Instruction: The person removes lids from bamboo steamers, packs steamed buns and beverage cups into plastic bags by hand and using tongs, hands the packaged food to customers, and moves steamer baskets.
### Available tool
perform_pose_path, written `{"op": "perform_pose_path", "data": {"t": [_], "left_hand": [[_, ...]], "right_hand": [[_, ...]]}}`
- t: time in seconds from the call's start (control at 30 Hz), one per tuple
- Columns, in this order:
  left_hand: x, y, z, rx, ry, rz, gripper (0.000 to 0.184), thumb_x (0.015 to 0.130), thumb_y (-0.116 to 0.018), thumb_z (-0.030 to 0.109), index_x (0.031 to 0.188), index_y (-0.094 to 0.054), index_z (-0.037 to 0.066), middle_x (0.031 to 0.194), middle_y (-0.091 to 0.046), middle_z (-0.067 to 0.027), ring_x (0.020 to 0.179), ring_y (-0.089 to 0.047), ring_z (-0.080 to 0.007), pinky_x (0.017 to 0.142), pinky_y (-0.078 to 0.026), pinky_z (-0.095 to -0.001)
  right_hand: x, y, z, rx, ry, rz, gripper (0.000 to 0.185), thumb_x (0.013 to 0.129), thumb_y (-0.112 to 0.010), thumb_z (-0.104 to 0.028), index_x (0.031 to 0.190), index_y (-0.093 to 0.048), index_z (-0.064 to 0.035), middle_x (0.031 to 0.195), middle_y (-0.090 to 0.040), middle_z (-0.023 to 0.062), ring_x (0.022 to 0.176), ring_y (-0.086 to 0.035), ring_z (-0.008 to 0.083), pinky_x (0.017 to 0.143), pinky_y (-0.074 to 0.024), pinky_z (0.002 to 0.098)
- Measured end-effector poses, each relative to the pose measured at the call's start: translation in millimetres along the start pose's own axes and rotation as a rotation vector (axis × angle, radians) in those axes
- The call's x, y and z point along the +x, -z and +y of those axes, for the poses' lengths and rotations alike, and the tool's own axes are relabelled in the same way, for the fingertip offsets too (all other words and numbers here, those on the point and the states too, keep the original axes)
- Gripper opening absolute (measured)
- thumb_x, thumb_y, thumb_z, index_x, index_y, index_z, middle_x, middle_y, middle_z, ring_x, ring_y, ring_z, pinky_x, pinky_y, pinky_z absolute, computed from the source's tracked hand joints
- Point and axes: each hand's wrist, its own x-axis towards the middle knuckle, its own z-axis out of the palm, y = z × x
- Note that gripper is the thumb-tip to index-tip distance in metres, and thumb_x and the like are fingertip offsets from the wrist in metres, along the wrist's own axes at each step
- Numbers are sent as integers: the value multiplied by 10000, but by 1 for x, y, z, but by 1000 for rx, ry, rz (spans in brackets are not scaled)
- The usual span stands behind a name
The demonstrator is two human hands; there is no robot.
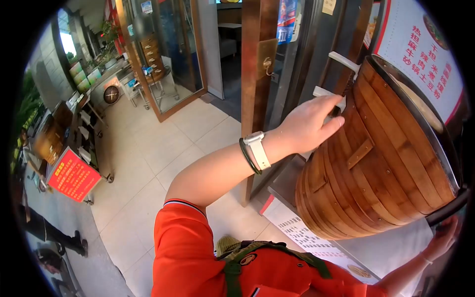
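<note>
My left hand [312, 124] reaches to the near-left side of a tall wooden steamer barrel [376, 143]. Its thumb and fingers are stretched apart by the barrel's wall, with the fingertips over the end of a white bar [324, 92]. Whether they touch the wall is unclear. A watch [256, 148] and a dark band sit on that wrist. At the barrel's far right, my right hand [444, 237] is raised below a black bar [448, 210]; its fingers are dim and partly lost at the view's edge. The barrel leans in the view and has a metal rim.
A printed white stand [302, 230] is under the barrel, and a menu board [420, 54] is behind it. Glass doors [168, 54] stand open at the back. On the left are a cart with a red sign [74, 174] and a person's leg [62, 237].
</note>
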Motion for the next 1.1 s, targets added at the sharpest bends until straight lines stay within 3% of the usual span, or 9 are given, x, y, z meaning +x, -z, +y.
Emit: {"op": "perform_pose_path", "data": {"t": [0.23,0.3,0.4,0.6,0.8,0.97,1.03,1.07,1.1], "left_hand": [[-195,100,-39,290,-18,-830,116,759,-567,166,736,-576,53,895,-571,-71,926,-539,-242,795,-456,-342],[-244,146,-44,312,5,-852,143,750,-567,162,659,-550,54,817,-567,-56,869,-545,-237,759,-462,-349],[-311,217,-36,233,186,-753,224,779,-559,213,620,-526,58,724,-541,-61,767,-537,-256,676,-452,-371],[-415,334,-37,121,778,-898,388,859,-505,382,703,-570,33,774,-577,-123,728,-556,-330,653,-450,-406],[-460,409,-135,-63,995,-431,294,861,-530,294,939,-587,17,935,-605,-144,854,-575,-302,760,-453,-361],[-630,509,-226,452,1492,-46,253,837,-534,265,918,-601,35,907,-624,-161,869,-579,-336,757,-465,-396],[-739,533,-206,623,1856,418,263,791,-564,251,905,-603,18,876,-620,-205,845,-594,-339,730,-477,-381],[-767,555,-185,541,2331,353,226,771,-554,195,915,-610,30,884,-626,-205,810,-606,-324,715,-476,-388],[-856,539,-156,473,2395,1040,206,760,-510,153,899,-602,31,845,-640,-170,719,-619,-270,631,-476,-351]], "right_hand": [[-144,-49,-54,198,60,-239,115,773,-384,-40,764,-490,5,806,-451,75,775,-446,142,737,-329,232],[-198,-111,-80,408,-23,-95,163,790,-376,-41,835,-498,58,764,-438,96,686,-443,143,654,-363,239],[-293,-192,-113,549,81,-510,452,802,-372,-37,1240,-320,64,772,-433,109,656,-407,138,586,-341,247],[-444,-344,-197,907,-207,-1018,753,728,-677,-421,1239,-306,-10,793,-441,54,710,-471,123,661,-430,238],[-561,-477,-251,962,-392,-1404,639,731,-675,-370,1162,-373,-8,724,-460,32,655,-472,103,643,-430,232],[-665,-615,-264,990,-530,-1532,534,752,-651,-257,1148,-382,-19,728,-454,25,621,-468,73,560,-387,184],[-712,-678,-268,950,-618,-1683,444,770,-601,-127,1140,-386,-8,747,-462,22,620,-471,72,560,-414,195],[-736,-703,-279,887,-686,-1742,418,776,-581,-89,1137,-387,-6,755,-467,19,620,-473,71,561,-426,202],[-763,-723,-290,904,-759,-1832,405,782,-573,-72,1136,-388,-3,764,-477,13,627,-478,68,565,-435,204]]}}
